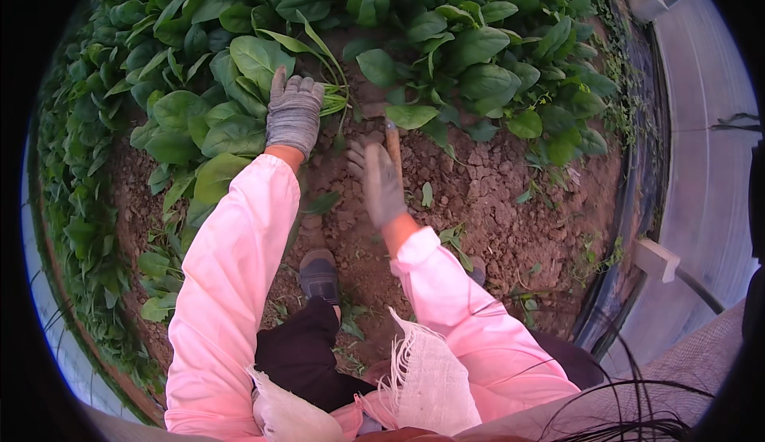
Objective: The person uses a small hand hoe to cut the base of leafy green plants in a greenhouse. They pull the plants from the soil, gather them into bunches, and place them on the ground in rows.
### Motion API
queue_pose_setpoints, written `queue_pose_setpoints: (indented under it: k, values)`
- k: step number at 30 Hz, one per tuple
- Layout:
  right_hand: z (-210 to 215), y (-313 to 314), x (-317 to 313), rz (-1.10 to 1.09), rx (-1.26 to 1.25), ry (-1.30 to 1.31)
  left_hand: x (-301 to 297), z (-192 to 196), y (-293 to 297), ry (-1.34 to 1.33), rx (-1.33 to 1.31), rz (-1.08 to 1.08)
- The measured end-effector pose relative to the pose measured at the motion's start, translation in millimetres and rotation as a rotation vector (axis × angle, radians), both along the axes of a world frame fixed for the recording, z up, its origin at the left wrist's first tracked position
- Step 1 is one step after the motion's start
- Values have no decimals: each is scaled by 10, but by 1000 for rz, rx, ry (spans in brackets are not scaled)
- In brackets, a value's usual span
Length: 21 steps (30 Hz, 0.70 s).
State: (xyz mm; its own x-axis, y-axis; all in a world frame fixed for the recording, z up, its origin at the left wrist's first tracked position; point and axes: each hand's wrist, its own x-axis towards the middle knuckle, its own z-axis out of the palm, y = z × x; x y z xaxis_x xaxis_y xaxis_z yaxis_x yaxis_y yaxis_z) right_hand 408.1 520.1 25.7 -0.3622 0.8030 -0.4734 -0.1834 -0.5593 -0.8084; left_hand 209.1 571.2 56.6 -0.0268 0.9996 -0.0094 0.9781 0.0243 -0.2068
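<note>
My left hand (294, 117), in a grey knit glove, is closed around a bunch of leafy greens that look like spinach (259, 63). Broad leaves spread to the left of the fingers, and pale green stems stick out on the right. My right hand (377, 180), gloved too and slightly blurred, hovers over the soil with its fingers stretched out and nothing in them. Right beside it is a small hand tool with a wooden handle (394, 153); its flat metal head (371, 110) touches the soil by the plants.
Dense rows of growing spinach (470, 43) fill the far side and the left. Loose brown soil (494, 203) with scattered leaves lies in front. My shoe (319, 276) stands on it. Black plastic edging (629, 203) and a pale sheet wall (709, 163) run along the right.
</note>
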Motion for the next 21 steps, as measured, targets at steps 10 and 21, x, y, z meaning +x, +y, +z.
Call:
queue_pose_setpoints:
  k: [10, 21]
  values:
    - [327, 1039, -843, -217, -105, 777, -45, 214, -25, -287, 331, 187]
    - [1803, 868, -944, 9, 447, 800, -111, 985, 61, -844, 992, 141]
